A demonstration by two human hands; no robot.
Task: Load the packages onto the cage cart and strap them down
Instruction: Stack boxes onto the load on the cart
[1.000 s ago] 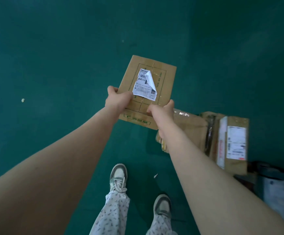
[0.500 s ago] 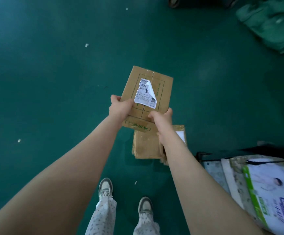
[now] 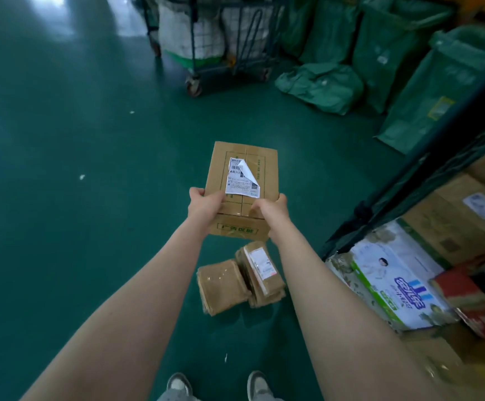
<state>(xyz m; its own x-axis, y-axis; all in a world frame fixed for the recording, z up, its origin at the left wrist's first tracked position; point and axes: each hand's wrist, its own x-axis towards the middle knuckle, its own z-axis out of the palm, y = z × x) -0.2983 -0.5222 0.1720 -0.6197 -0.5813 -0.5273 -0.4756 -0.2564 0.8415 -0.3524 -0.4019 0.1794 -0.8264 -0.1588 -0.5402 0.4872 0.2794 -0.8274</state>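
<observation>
Above the dark green painted floor [image 3: 61, 198], head view: both hands are holding a flat brown cardboard box with green printed lines [image 3: 264, 175] out in front of the body, clear of the floor. The left hand [image 3: 206, 206] is gripping the box's near left corner, thumb lying on the top face. The right hand [image 3: 270, 211] is gripping the near right corner, fingers curling over the top edge. A white shipping label [image 3: 240, 183] is sitting on the top face, its upper right corner peeling up and folding over.

Below the held box, two small brown tape-wrapped parcels are lying on the floor, touching side by side: a plain one [image 3: 222, 285] on the left, and one with a white label [image 3: 260, 273] on the right, tilting on edge.

To the right, a dark-framed cage cart [image 3: 409, 183] is standing, already carrying a white carton with blue lettering and a green stripe [image 3: 394, 276], a large brown carton with a white label [image 3: 461, 215] behind it, and a red box [image 3: 473, 302] beside the white one. The held box is well apart from this cart.

At the far end, a second wheeled cage cart [image 3: 195, 62] is holding white woven sacks [image 3: 189, 33]. Green fabric bags [image 3: 322, 85] are lying and leaning to its right.

At the bottom edge, two grey and white sneakers [image 3: 179, 383] are pointing forward.
</observation>
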